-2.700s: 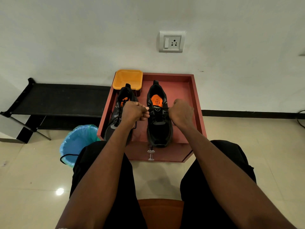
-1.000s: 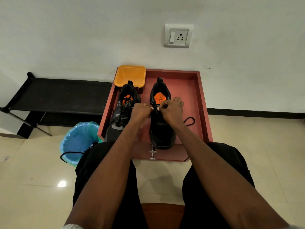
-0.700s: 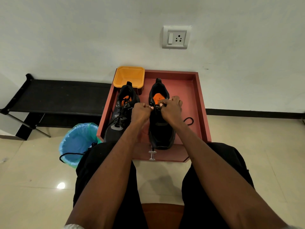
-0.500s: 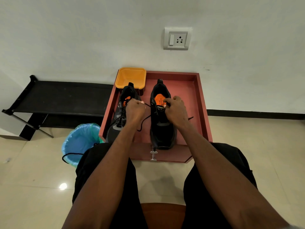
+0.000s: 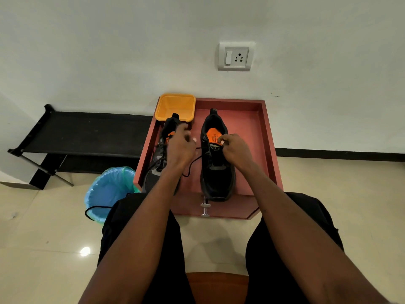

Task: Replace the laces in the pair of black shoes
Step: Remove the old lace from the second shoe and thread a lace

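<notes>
Black shoes [image 5: 217, 165] sit side by side on the red table [image 5: 266, 150]. I see my left hand [image 5: 180, 148] pinching the lace [image 5: 192, 163] (slack loop between the shoes); right hand [image 5: 236, 150] grips the right shoe's tongue area. Yellow tub [image 5: 175, 106] behind.

- Your one head camera looks forward and steeply down over your forearms.
- Your left hand [image 5: 179, 148] and right hand [image 5: 235, 151] sit mid-frame, at arm's length.
- Beyond both hands, the wall [image 5: 109, 51] fills the upper half.
</notes>
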`<state>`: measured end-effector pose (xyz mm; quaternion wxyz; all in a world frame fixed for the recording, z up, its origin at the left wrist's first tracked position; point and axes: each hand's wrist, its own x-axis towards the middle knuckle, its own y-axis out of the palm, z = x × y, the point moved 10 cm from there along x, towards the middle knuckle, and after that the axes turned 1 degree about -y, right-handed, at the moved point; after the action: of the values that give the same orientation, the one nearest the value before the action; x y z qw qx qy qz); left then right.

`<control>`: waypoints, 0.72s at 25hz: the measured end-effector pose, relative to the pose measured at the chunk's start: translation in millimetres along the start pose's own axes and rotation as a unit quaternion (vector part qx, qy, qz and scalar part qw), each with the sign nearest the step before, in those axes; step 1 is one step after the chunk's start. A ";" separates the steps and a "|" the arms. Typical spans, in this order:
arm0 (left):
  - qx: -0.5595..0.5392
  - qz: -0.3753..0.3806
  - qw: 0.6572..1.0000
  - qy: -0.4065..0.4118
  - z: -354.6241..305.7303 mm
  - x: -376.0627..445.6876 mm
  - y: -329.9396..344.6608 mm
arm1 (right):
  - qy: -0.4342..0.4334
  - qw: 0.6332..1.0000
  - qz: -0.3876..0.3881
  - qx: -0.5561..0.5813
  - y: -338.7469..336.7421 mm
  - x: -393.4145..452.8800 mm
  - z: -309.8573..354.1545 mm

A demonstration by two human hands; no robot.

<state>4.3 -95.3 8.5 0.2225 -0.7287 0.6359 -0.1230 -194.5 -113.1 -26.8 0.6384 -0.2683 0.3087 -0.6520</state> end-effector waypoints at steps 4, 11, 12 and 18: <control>0.205 0.055 0.976 0.053 -5.9 -2.9 28.7 | -0.005 1.000 -0.001 -0.003 -0.2 0.6 -0.7; -0.056 -0.302 0.952 -0.006 -9.9 -22.5 -65.3 | -0.005 1.000 0.012 0.000 1.2 3.3 -4.4; -0.057 -0.312 0.948 0.004 -12.7 -24.0 -68.6 | -0.005 1.000 0.012 0.000 0.5 3.3 -4.1; 0.217 0.069 0.970 0.086 -8.4 -3.6 36.1 | -0.013 1.000 0.011 -0.012 1.0 2.8 -0.9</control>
<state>-31.7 -96.5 -1.2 0.3280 -0.6042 0.6591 -0.3050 -194.6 -115.8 -28.4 0.6458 -0.2810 0.3116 -0.6379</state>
